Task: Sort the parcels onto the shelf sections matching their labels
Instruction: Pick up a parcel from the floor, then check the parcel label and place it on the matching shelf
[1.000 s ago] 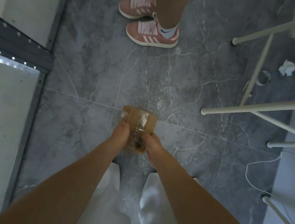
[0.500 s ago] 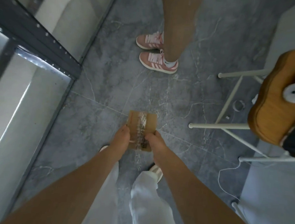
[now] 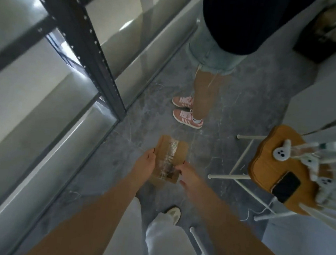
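A small brown cardboard parcel (image 3: 170, 159) with clear tape down its middle and a dark label near its lower end is held above the grey floor. My left hand (image 3: 144, 165) grips its left edge. My right hand (image 3: 189, 174) pinches its right edge near the label. The dark metal shelf (image 3: 77, 37) with pale boards stands to my left; no parcels or section labels show on it.
Another person in pink sneakers (image 3: 187, 117) stands ahead on the marble floor. A wooden stool (image 3: 280, 172) with white legs is at the right, carrying a black phone (image 3: 286, 187) and white controllers (image 3: 281, 153). A white cable (image 3: 257, 212) trails on the floor.
My view has risen and swung left, bringing the shelf frame and more of the other person into sight. The parcel stays in both hands, tilted slightly more.
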